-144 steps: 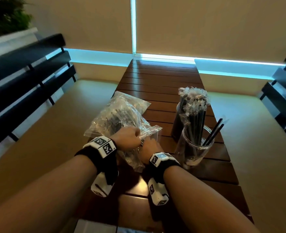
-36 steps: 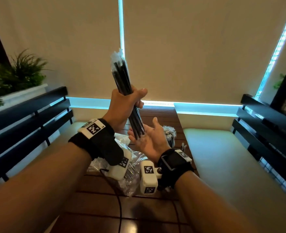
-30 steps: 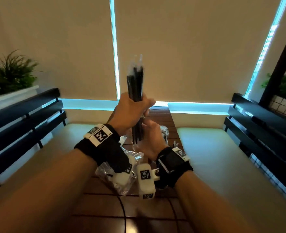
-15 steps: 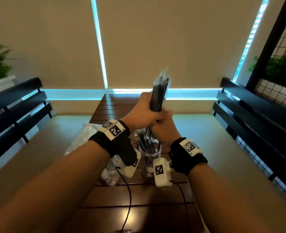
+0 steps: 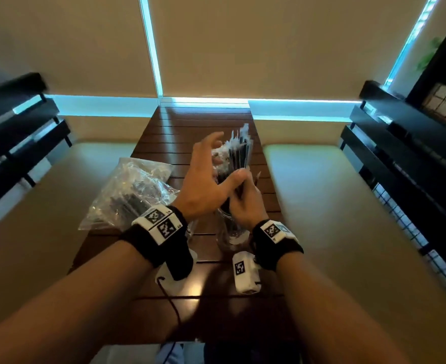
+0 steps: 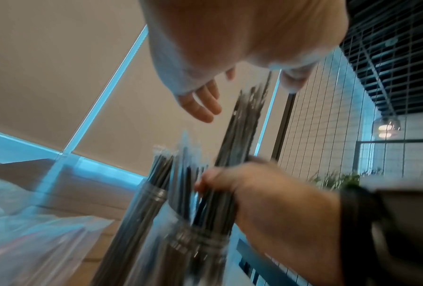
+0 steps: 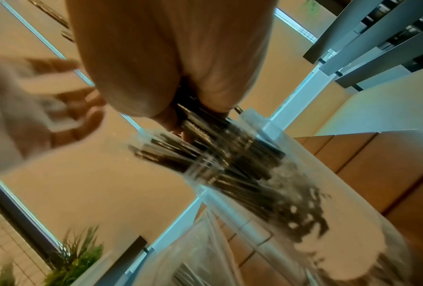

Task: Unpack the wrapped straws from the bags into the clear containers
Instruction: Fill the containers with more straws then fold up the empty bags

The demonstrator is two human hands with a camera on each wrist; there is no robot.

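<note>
My right hand (image 5: 243, 193) grips a bundle of black wrapped straws (image 5: 239, 153) upright, its lower ends inside a clear container (image 5: 229, 233) on the wooden table (image 5: 190, 127). My left hand (image 5: 224, 158) hovers beside the bundle with fingers spread and holds nothing. In the left wrist view the open left hand (image 6: 202, 105) is above the straws (image 6: 244, 123) and the right hand (image 6: 232, 183) wraps them. A second container (image 6: 142, 212), full of straws, stands just behind. The right wrist view shows the straw ends in the clear container (image 7: 254, 185). The clear plastic bag (image 5: 132, 190) of straws lies to the left.
Cream bench seats (image 5: 334, 206) flank the narrow table, with black slatted backs (image 5: 413, 153) on both sides. A cable (image 5: 174, 319) runs over the near table edge. A plant (image 7: 76, 257) stands by the wall.
Both hands gripped the raised bundle before. Now the bundle has come down into the clear container, the left hand has let go and opened, and the right hand still grips it.
</note>
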